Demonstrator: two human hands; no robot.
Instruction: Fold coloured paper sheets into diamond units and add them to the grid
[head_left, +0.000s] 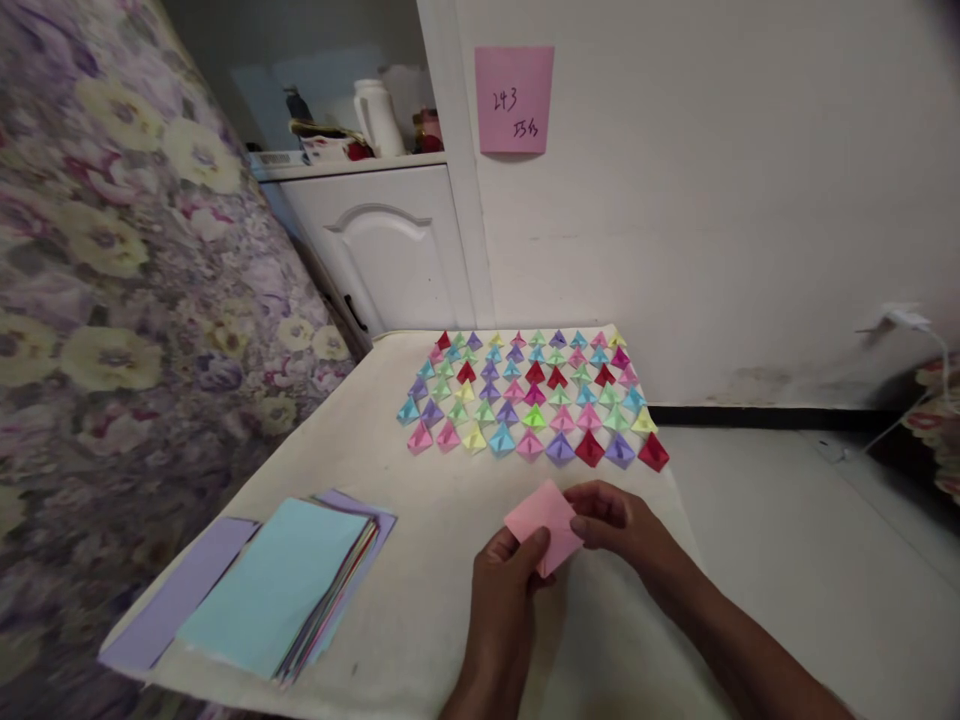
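A small folded square of pink paper (546, 512) is held up over the front of the table, one corner pointing away from me. My left hand (510, 572) pinches its lower left part, thumb on top and fingers beneath. At the right corner, my right hand (609, 518) has its thumb and fingers closed on the paper's edge. Beyond my hands, several rows of small folded paper shapes (533, 417) in many colours cover the far end of the table. The underside of the pink square is hidden.
A stack of coloured paper sheets (277, 580), light blue on top, lies at the table's left, beside a purple sheet (187, 590). A floral curtain (112, 300) hangs along the left. Behind stand a white cabinet (390, 250) and a wall with a pink note (514, 100).
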